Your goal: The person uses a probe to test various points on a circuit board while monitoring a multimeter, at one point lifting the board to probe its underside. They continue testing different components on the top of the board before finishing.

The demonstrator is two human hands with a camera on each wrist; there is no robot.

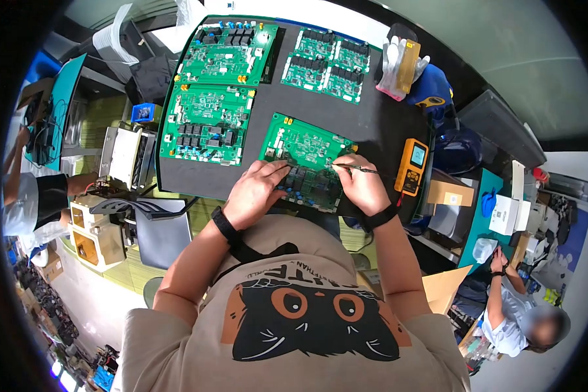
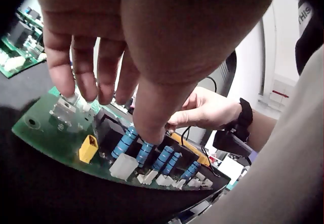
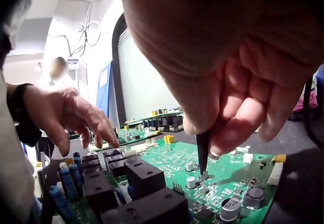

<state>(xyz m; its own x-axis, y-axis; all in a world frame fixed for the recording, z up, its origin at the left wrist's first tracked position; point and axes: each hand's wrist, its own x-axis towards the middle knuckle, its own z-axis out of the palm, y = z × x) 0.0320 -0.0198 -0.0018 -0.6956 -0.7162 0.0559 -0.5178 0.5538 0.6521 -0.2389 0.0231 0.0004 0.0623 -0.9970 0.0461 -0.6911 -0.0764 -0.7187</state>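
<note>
On dark mat point(image 1: 379, 124), 1 green board point(image 1: 307, 144) is lying close — left hand point(image 1: 251, 193) is resting spread, perhaps steadying; right hand point(image 1: 366, 189) is pinching black tool point(image 3: 202, 150) for precision.

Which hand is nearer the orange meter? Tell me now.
Right. The right hand is just left of the orange meter, pinching a black probe over the green board; the left hand is farther off, by the board's left side.
</note>
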